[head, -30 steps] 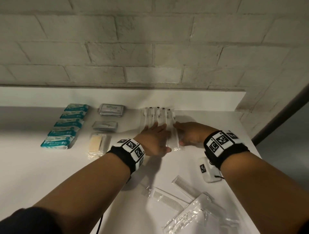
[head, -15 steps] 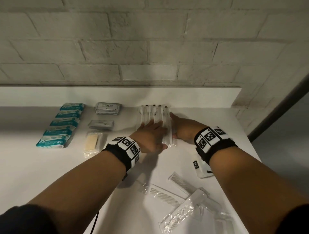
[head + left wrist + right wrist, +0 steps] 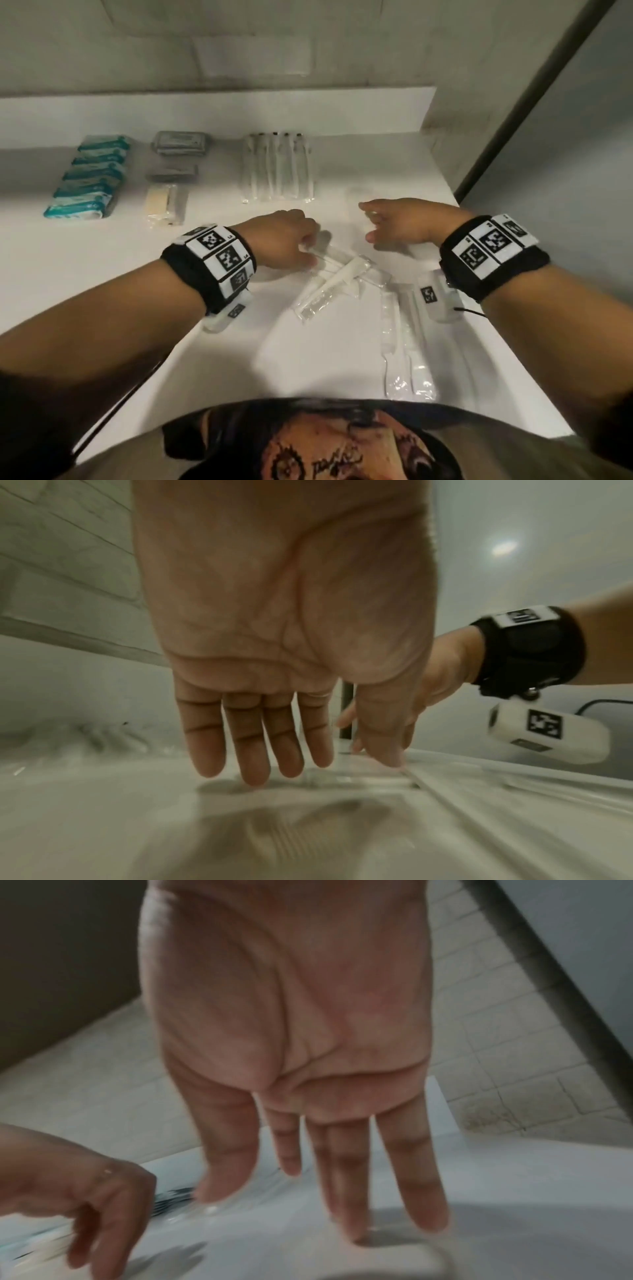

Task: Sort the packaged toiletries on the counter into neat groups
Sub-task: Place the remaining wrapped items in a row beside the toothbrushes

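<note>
1. Along the counter's back-left corner lies a neat column of teal packets; just beside it sit grey packets and a wrapped soap bar.
2. Mid-back, the wrapped toothbrushes lie side by side, already grouped.
3. The left hand reaches down to the loose wrapped combs near the front middle. The left wrist view shows its fingers straight, tips at the plastic, nothing gripped yet.
4. The right hand hovers above the counter with fingers spread and slack, holding nothing.
5. More wrapped combs lie toward the front-right edge.
6. Judged step: starting on the comb group. Next move likely needs gathering the crinkly, slippery sleeves and laying them parallel in bare space right of the toothbrushes.
</note>
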### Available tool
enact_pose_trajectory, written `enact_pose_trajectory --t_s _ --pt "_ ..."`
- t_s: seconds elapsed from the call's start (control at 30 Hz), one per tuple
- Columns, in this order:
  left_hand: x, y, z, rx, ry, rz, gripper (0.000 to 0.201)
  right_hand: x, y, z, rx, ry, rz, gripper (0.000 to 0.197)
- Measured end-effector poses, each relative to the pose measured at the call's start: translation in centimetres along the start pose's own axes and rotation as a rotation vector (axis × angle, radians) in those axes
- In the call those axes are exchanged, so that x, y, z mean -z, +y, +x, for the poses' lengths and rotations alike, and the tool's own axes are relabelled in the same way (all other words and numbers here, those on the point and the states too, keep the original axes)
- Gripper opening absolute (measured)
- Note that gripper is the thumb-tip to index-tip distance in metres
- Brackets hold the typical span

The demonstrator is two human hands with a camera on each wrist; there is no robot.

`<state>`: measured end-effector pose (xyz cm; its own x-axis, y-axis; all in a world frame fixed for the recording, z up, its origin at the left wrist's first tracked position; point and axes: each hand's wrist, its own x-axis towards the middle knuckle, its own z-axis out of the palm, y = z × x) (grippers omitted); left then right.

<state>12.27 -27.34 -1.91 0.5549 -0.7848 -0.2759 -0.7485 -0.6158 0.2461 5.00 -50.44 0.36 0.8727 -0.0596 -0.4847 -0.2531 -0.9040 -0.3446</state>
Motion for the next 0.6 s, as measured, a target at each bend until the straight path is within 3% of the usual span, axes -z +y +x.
enact_pose_trajectory --t_s 0.07,0.13,0.23,0.27,0.43,0.53,0.6 --pt "-1.3 0.2 -1.4 0.053 -0.054 -0.015 0.038 -1.0 0.4 -3.3 0.020 0.081 -0.021 0.055" --pt "-2.4 0.2 -2.4 0.082 -0.027 -0.011 0.041 -2.0 0.4 -6.1 0.110 0.056 -0.073 0.044" --pt "-3.1 0.6 -3.6 0.167 0.007 -0.065 0.040 -4.5 0.5 -9.2 0.233 -0.125 -0.270 0.055" --pt "-3.1 0.8 -4.0 0.206 -0.011 -0.085 0.039 -5.5 0.6 -9.9 0.264 -0.124 -0.347 0.058" --pt "-1.9 2.2 -5.5 0.274 -0.087 0.056 0.019 -7.4 0.2 -11.6 0.486 0.104 -0.641 0.033" --pt "-1.4 2.7 -6.4 0.363 -0.010 0.001 0.011 -7.2 -0.9 -12.0 0.541 0.133 -0.699 0.023" --pt "-1.1 2.9 -6.7 0.461 0.071 -0.077 0.016 -7.9 -1.2 -11.9 0.557 0.151 -0.714 0.018"
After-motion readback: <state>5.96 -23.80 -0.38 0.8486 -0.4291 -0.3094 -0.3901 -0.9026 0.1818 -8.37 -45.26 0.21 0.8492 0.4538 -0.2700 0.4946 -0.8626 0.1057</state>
